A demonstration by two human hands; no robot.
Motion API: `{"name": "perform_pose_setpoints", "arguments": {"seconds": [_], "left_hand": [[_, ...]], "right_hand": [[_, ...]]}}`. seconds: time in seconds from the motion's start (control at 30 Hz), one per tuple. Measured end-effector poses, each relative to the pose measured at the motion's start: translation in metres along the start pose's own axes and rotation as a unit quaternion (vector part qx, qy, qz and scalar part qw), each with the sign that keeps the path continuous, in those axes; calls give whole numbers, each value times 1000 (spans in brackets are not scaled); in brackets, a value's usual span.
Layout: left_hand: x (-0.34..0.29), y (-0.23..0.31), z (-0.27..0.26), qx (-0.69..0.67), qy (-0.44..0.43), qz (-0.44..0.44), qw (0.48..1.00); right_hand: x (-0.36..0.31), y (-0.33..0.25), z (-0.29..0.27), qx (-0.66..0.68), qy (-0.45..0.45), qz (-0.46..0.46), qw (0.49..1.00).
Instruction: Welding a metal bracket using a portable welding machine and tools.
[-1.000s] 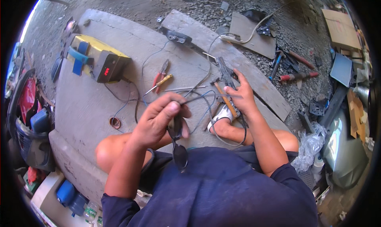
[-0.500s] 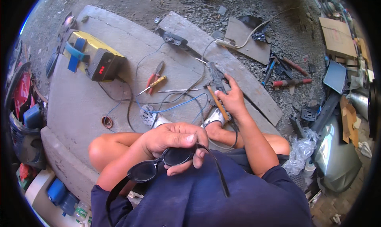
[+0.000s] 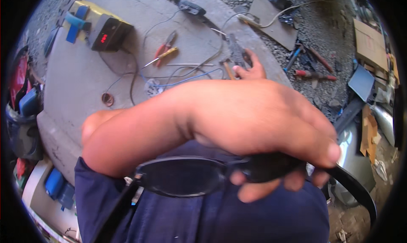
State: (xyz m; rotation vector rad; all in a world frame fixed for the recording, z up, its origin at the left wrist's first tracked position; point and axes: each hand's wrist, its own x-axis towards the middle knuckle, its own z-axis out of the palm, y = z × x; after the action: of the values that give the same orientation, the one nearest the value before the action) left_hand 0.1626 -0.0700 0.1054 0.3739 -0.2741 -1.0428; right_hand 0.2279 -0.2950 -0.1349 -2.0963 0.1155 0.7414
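Observation:
A pair of dark sunglasses [image 3: 182, 177] fills the lower middle, close up, its temples spread. My left hand [image 3: 254, 120] is closed on it, thumb and fingers around the right-hand lens and hinge. Farther off, my right hand [image 3: 254, 67] has its thumb and fingers about a long grey-black plastic part [image 3: 235, 47]; my left hand hides the lower end of that part. Beside it shows the wooden handle of a tool [image 3: 229, 70]. Left of these lie red-handled pliers [image 3: 164, 50] and a yellow-handled screwdriver [image 3: 168, 53], both on the grey panel [image 3: 140, 14].
A yellow and black box with a red display [image 3: 111, 33] stands at the upper left, its cables running over the panel. A copper-coloured coil [image 3: 107, 99] lies below it. Across the gravel at right are a hammer [image 3: 293, 58], a red-ended bar [image 3: 316, 75] and a cardboard box [image 3: 370, 43].
My left hand has lifted the sunglasses closer and to the right, so both look much larger. The view has shifted a little; my right hand stays by the plastic part.

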Motion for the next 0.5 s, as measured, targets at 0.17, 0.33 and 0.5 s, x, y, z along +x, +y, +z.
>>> {"name": "perform_pose_setpoints", "arguments": {"seconds": [0.17,0.33,0.5], "left_hand": [[18,0,-2,102,-45,78,991],[55,-17,24,61,-7,179,982],[-14,-58,69,24,1,266,964]], "right_hand": [[-2,-1,9,9,-34,-24,999],[-4,-3,15,5,-62,-62,996],[2,15,-2,-47,-9,-72,996]]}}
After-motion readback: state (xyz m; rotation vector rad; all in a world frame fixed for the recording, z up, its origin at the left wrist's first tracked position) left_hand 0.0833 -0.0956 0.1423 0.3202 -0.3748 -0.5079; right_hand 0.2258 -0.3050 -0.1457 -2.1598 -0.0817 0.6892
